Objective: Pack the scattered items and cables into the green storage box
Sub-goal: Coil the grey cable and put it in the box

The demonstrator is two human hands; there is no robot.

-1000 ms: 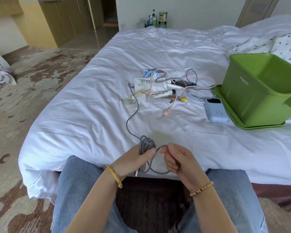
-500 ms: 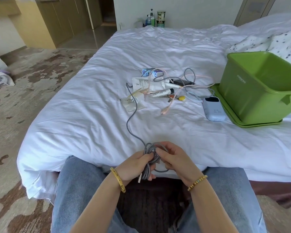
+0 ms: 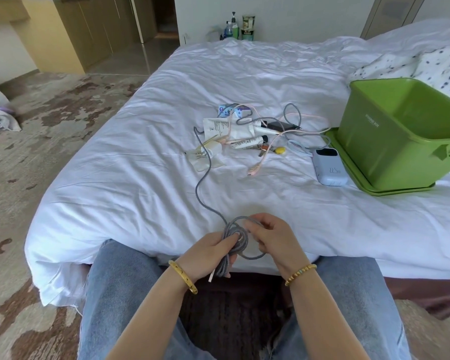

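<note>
1. I read the left hand (image 3: 208, 252) as curled round the gathered loops of the grey cable (image 3: 235, 239), with the thumb pressed on top of the coil.
2. The right hand (image 3: 270, 239) pinches the newest loop at the coil's right side, fingers bent round the strand.
3. Compared with one second ago, the right hand has brought its open loop in against the bundle; the coil now carries one more turn and the free run is shorter.
4. The uncoiled part of the grey cable still trails up the bed (image 3: 140, 178) from the coil into the scattered pile, passing beside the white charger plug (image 3: 215, 149).
5. I judge the coiling as roughly half done: several turns remain before this cable can go in.
6. The green storage box (image 3: 400, 131) stands open on its lid at the right side of the bed, well apart from both hands. Nothing is visible inside it from this angle.
7. Still unpacked on the bed: the pink cable (image 3: 266, 158), the power bank (image 3: 329, 167) just beside the box, tubes and small items.
8. Risk, in my judgement: the trailing strand may snag the pile and drag items along.
</note>
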